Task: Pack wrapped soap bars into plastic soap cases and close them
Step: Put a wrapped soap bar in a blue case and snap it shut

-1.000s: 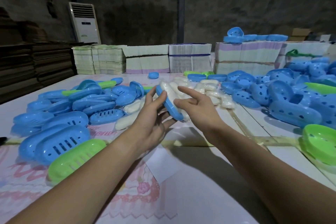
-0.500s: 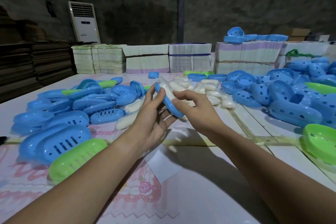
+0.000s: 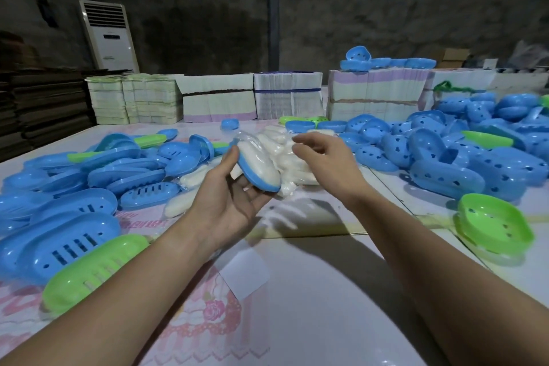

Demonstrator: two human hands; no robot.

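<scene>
the left hand [image 3: 228, 205] holds a blue case half [image 3: 258, 171] up over the worktop [image 3: 326, 291], thumb on its far edge, fingers under it. a wrapped soap [image 3: 257, 157] lies in that half, and its clear wrap sticks up at the far end. the right hand [image 3: 323, 157] hangs just beside it with loose fingers and holds nothing. this looks like the step where the soap is in but the case has no top yet. next a top half is needed, maybe from the blue pile [image 3: 445, 154] on the right. it must sit straight on the half and be pushed down. the loose wrap could get caught in the edge.
</scene>
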